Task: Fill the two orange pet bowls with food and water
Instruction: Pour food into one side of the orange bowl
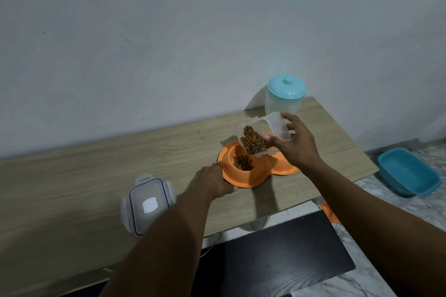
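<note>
Bowls (243, 182) on table (96, 176), kibble (242, 163) piling in left well. Right hand (295, 144) clamped on tub (263, 136), tilted mouth-down directly above that well. Left hand (214, 182) pressed flat against left rim, steadying.

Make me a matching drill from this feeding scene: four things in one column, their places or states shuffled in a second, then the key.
Things:
1. clear container
2. snap-lock lid
3. teal-lidded jar
4. blue tub

Places or states:
A. upright at the back of the wooden table, by the wall
B. tilted in the right hand, tipping kibble
C. on the marble floor, right of the table
D. flat on the table, near the left forearm

Pairs: 1-B, 2-D, 3-A, 4-C
</note>
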`<state>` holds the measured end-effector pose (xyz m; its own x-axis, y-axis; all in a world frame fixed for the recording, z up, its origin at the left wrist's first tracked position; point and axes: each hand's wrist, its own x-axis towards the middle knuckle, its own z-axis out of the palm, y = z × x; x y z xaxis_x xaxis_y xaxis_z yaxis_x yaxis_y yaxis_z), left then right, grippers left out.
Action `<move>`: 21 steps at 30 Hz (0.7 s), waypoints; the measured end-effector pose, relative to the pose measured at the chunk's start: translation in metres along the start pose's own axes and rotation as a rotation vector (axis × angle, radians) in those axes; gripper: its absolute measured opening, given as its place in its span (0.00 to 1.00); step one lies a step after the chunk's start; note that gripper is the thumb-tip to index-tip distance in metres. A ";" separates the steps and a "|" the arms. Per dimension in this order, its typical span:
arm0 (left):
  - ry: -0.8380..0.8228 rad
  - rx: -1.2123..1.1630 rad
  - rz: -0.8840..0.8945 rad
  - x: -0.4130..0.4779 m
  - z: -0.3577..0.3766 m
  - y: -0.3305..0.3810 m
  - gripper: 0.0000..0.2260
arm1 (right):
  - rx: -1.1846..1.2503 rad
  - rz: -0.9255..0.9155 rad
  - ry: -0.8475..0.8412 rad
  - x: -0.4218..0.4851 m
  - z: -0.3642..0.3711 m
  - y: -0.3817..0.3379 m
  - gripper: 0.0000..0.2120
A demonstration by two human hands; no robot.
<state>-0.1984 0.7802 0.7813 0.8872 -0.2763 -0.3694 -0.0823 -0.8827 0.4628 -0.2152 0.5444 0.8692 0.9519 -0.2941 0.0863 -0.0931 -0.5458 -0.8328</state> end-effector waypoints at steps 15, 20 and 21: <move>-0.046 -0.143 -0.033 -0.009 -0.009 0.008 0.31 | 0.786 0.676 -0.102 -0.008 -0.021 0.024 0.23; 0.030 -0.353 -0.095 -0.014 -0.017 0.017 0.22 | 0.850 0.733 -0.193 -0.019 -0.017 0.021 0.17; 0.077 -0.368 -0.098 -0.016 -0.021 0.020 0.19 | 0.837 0.727 -0.211 -0.021 -0.016 0.020 0.17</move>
<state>-0.2049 0.7747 0.8136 0.9155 -0.1560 -0.3707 0.1601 -0.7041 0.6918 -0.2415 0.5270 0.8592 0.7894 -0.1454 -0.5965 -0.4957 0.4222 -0.7590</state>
